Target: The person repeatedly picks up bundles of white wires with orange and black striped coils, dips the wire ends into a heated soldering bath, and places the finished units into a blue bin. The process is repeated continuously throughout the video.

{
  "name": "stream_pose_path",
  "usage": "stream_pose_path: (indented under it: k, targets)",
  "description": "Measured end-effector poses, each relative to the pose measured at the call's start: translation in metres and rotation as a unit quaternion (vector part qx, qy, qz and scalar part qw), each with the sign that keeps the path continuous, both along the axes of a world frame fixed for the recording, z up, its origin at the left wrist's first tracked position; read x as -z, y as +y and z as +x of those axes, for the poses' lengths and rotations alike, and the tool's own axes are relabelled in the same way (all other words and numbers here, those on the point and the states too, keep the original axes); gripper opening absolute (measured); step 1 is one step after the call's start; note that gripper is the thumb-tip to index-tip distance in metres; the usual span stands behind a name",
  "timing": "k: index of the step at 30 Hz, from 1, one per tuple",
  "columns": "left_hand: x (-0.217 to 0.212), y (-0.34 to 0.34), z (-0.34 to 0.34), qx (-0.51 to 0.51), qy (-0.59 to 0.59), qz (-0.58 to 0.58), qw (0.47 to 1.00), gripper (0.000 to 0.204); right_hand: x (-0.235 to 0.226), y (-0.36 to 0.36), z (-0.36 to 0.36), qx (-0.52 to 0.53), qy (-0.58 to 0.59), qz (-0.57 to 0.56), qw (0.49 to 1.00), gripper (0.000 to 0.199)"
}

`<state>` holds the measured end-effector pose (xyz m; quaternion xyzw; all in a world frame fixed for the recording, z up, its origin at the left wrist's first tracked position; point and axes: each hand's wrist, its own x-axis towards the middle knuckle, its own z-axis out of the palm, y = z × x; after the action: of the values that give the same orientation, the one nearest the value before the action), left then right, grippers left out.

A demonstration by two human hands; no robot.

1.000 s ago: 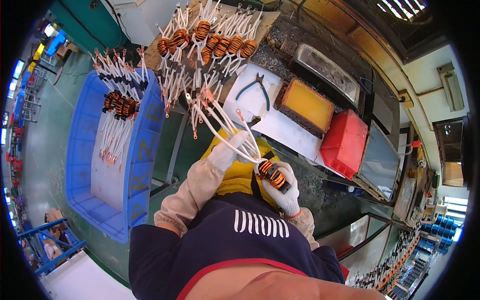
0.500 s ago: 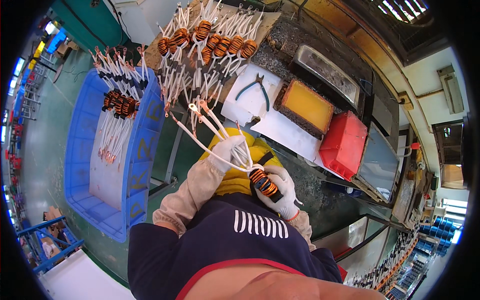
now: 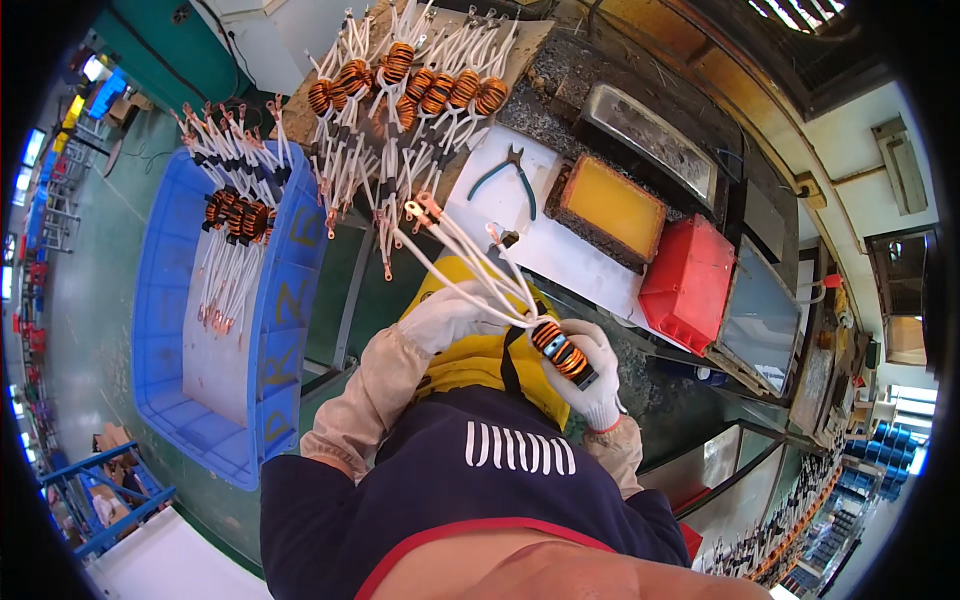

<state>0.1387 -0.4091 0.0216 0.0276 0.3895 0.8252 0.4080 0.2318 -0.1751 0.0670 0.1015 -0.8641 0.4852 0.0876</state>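
Note:
My gloved right hand [image 3: 592, 372] is closed around a copper-wound coil [image 3: 562, 355] with dark ends, which tilts in front of my waist. From the coil's upper end, several white leads [image 3: 478, 258] fan up and to the left, tipped with copper ring lugs [image 3: 424, 207]. My gloved left hand [image 3: 452, 316] is beside the base of these leads. Its fingertips are partly hidden behind them, so I cannot tell whether it grips them.
Similar coils [image 3: 435, 93] with white leads lie piled on the bench. Nearby are pliers [image 3: 512, 180], a tray of yellow material [image 3: 612, 212], a metal trough [image 3: 650, 140] and a red bin [image 3: 690, 275]. A blue crate [image 3: 160, 400] with more coils stands at left.
The coil and my right hand have moved up and slightly right. The leads, gathered in my left hand before, now spread apart, and that hand sits lower along them.

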Motion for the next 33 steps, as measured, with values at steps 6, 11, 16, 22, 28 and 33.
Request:
stream_pose_path:
  k: [6, 11, 16, 22, 28, 33]
  targets:
    - [-0.008, 0.042, -0.009, 0.042, -0.095, 0.096, 0.99, 0.047, -0.012, 0.023, 0.002, 0.068, 0.042, 0.048, 0.996, 0.028]
    - [-0.02, 0.085, -0.018, 0.068, -0.095, 0.1, 0.988, 0.056, -0.022, 0.041, 0.013, 0.139, 0.057, 0.046, 0.988, 0.026]
    - [-0.012, 0.108, -0.008, 0.099, -0.065, 0.084, 0.989, 0.046, -0.023, 0.048, 0.024, 0.162, 0.036, 0.043, 0.985, 0.026]
    - [0.017, 0.085, 0.007, 0.073, -0.079, -0.029, 0.994, 0.038, 0.003, 0.032, 0.029, 0.072, -0.042, -0.046, 0.995, 0.032]
    - [0.027, 0.033, 0.032, 0.006, -0.022, -0.178, 0.984, 0.036, 0.042, 0.005, 0.029, -0.02, -0.152, -0.056, 0.987, 0.031]
    - [0.02, 0.022, 0.04, -0.021, -0.021, -0.182, 0.983, 0.034, 0.04, 0.005, 0.014, -0.09, -0.13, -0.027, 0.987, 0.031]
